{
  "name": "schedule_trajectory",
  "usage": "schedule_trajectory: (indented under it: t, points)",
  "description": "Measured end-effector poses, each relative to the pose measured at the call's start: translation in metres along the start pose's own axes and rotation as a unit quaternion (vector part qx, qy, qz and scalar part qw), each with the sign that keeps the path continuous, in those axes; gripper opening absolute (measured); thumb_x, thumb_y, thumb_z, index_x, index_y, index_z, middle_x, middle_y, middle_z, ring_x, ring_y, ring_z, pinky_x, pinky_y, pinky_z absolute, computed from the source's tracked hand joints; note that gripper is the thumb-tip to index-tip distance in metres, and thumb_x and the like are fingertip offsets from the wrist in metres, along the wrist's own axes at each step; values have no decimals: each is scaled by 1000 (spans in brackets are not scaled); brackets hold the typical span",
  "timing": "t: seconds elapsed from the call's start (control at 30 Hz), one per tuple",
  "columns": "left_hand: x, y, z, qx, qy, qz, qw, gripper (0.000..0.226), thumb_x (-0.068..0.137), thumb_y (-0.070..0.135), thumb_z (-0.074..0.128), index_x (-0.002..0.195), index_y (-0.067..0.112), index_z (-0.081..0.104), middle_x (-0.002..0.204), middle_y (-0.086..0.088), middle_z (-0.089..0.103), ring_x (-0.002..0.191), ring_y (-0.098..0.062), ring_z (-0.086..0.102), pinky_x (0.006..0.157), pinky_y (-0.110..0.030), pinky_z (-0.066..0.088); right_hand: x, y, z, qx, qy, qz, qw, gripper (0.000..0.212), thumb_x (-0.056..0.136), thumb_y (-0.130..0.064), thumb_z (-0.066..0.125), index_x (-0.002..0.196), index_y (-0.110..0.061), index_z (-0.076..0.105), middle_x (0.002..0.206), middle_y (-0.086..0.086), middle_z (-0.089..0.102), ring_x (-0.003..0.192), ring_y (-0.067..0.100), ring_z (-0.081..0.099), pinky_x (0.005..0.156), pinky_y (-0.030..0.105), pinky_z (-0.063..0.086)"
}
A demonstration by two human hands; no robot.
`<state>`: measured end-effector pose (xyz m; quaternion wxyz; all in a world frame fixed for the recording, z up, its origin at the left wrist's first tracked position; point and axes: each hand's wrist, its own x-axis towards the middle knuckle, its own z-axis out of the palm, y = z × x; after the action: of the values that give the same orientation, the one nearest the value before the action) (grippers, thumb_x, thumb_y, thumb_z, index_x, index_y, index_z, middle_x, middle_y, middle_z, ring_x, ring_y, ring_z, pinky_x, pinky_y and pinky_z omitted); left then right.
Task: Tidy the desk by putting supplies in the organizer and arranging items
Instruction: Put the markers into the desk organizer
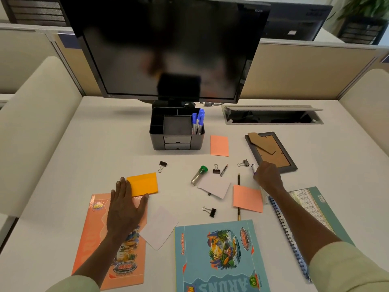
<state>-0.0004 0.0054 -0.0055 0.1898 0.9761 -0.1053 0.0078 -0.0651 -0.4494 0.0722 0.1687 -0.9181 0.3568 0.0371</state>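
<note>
White bench (84,144) under a monitor (168,49) | right hand (268,175) curls round a marker (253,167) near the right edge | organizer (176,128) lies up-left, back centre | left hand (124,205) flat on orange pad (144,184).

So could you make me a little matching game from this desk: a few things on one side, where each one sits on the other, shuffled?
Things:
1. blue markers
2. left hand
3. picture frame
4. pencil

Places:
A. partly under a pink note
B. face down, right of the organizer
C. flat on the orange notebook
D. standing in the organizer

Pairs: 1-D, 2-C, 3-B, 4-A
</note>
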Motion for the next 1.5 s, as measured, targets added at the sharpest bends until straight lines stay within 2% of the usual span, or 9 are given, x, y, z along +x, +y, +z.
schedule_trajectory:
  t: [0.17,0.43,0.5,0.63,0.83,0.93,1.1,1.27,1.5]
  points:
    - [1,-1,0,0,4,3,1000,90,90,67,29,153,3,19,161,-13,17,150,-28,15,121,-47,16,-7,-23,-23,53,56,-46,996,33,76,-5,71,102,3,52,92,20,66,82,37,63,62,31,45]
    - [1,0,0,-1,-4,1,1000,91,89,69,27,153,4,19,161,-11,17,150,-27,16,121,-46,17,-1,-97,-62,168,97,-138,971,59,80,-10,71,129,-18,39,94,8,64,75,20,64,53,18,44]
    - [0,0,1,-2,-3,-4,1000,91,89,69,27,153,5,19,161,-11,17,150,-27,16,121,-46,17,3,-118,-70,182,104,-170,963,58,83,-10,69,132,-18,40,88,6,64,70,16,62,53,13,41]
    - [-1,1,1,-3,-4,-4,1000,92,89,70,28,153,6,18,162,-10,16,150,-26,15,121,-46,17,12,-155,-79,183,137,-225,947,48,85,-15,70,126,-18,45,98,2,61,83,14,61,59,8,39]
    - [-1,1,1,-16,4,-10,1000,92,89,71,28,154,7,18,162,-8,15,150,-25,16,121,-46,19,22,-200,-78,243,168,-271,916,45,86,-14,69,123,-17,43,98,4,63,80,15,64,69,15,53]
    - [-1,1,2,-17,6,-12,1000,92,88,71,28,154,7,18,162,-7,15,150,-24,15,121,-44,18,26,-216,-74,247,173,-283,911,40,88,-12,67,120,-15,44,93,4,62,78,15,63,68,17,54]
    - [0,0,3,-18,9,-8,1000,92,89,70,30,154,6,18,162,-8,15,150,-23,14,122,-44,18,36,-229,-56,239,142,-279,919,36,90,-15,64,120,-16,44,93,1,63,76,12,63,56,7,43]
    - [0,1,3,-26,12,-13,1000,93,88,71,31,154,6,19,162,-7,16,150,-22,14,122,-44,18,42,-226,-39,216,97,-254,938,34,92,-15,61,121,-16,43,90,4,62,75,15,64,60,19,54]
    - [0,1,2,-26,10,-14,1000,93,88,72,29,154,7,19,162,-7,16,150,-23,15,122,-44,19,44,-212,-32,200,87,-227,949,38,93,-18,58,128,-15,44,89,1,59,63,7,55,46,13,39]
